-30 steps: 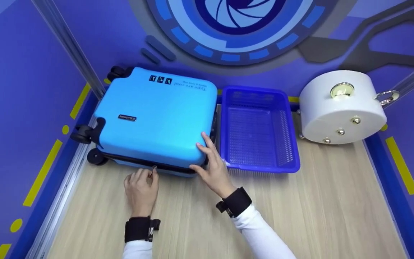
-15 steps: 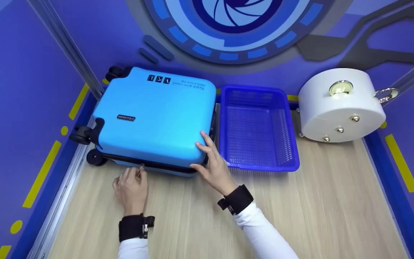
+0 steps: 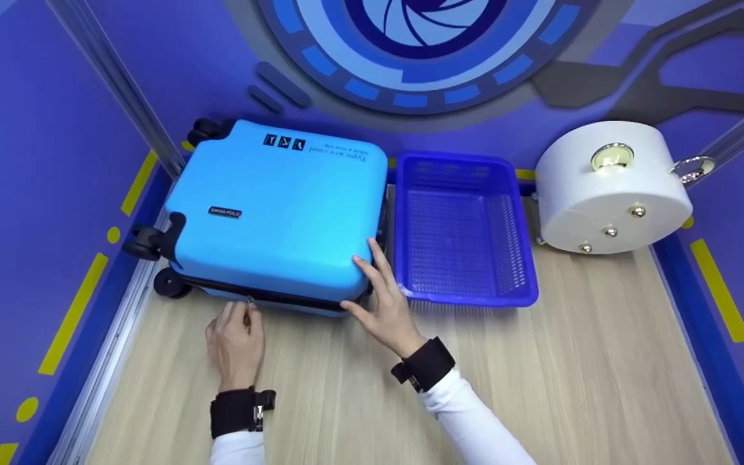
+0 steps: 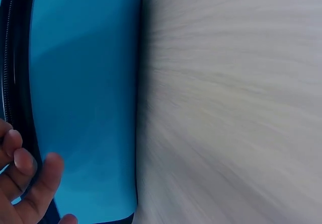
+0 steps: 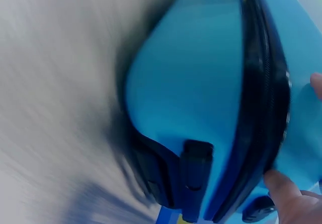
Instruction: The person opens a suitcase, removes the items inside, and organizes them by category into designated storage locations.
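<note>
A light blue hard-shell suitcase (image 3: 281, 206) lies flat, its black zipper band (image 3: 294, 299) running along the near side. At that band my left hand (image 3: 235, 345) pinches a small metal zipper pull (image 3: 250, 301) between thumb and fingers. In the left wrist view the curled fingertips (image 4: 24, 159) sit over the zipper, hiding most of the pull. My right hand (image 3: 387, 310) rests on the suitcase's near right corner with its fingers spread. Its thumb (image 5: 282, 186) touches the edge by the zipper band in the right wrist view.
A blue perforated plastic basket (image 3: 456, 232) stands just right of the suitcase. Farther right is a white drum-shaped case (image 3: 611, 187) with gold knobs and a ring handle. Black wheels (image 3: 144, 242) stick out at the suitcase's left end. Blue panels enclose the wood-patterned surface (image 3: 475, 381).
My left hand has slid left along the near side with the zipper pull, mostly in the first half second. My right hand has stayed on the corner.
</note>
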Motion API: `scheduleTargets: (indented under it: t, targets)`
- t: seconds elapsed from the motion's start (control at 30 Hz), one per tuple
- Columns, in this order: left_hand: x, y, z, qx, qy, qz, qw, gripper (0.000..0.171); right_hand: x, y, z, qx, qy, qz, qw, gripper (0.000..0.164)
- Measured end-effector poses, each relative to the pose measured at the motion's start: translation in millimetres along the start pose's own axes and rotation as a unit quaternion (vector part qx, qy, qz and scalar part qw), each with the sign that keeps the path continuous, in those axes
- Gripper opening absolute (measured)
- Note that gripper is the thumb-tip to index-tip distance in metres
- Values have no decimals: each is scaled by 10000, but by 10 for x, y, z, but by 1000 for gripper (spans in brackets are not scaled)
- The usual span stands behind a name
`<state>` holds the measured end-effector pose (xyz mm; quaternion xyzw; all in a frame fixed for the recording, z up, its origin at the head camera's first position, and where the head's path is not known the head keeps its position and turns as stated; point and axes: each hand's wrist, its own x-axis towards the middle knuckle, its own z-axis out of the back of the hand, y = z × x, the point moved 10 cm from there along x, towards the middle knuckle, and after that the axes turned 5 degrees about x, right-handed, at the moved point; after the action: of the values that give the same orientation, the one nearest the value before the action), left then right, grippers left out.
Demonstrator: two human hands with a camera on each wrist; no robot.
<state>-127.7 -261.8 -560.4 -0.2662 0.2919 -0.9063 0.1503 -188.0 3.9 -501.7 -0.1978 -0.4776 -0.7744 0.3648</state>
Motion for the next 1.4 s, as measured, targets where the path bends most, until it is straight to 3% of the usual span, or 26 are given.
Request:
scheduleTargets:
  t: [0.1, 0.43, 0.73, 0.9, 1.07, 1.23, 1.4]
  targets:
    - [2, -18, 28, -34, -103, -138, 9998, 23, -13, -15, -24, -117, 77, 0, 9999, 90]
    - [-59, -83, 82, -6, -346, -417, 9985, 28, -44, -107, -66, -164, 639, -135, 9977, 86]
    - [-205, -227, 59, -48, -310, -666, 9973, 28, 25, -223, 7, -36, 899, -407, 9951, 92]
    - [-277, -389, 15, -96, -403, -964, 9945, 28, 82, -322, 107, -110, 750, -564, 9955, 93]
    - [-339, -511, -107, -103, -92, -1071, 9942, 29, 120, -362, 238, -645, 313, -660, 9952, 90]
    - [-354, -504, -129, 53, 139, -935, 9955, 28, 158, -214, 224, -1313, 62, -362, 9907, 87]
    - [-341, -463, -87, 304, 138, -900, 9954, 26, 232, 27, 32, -1760, 267, 182, 9839, 81]
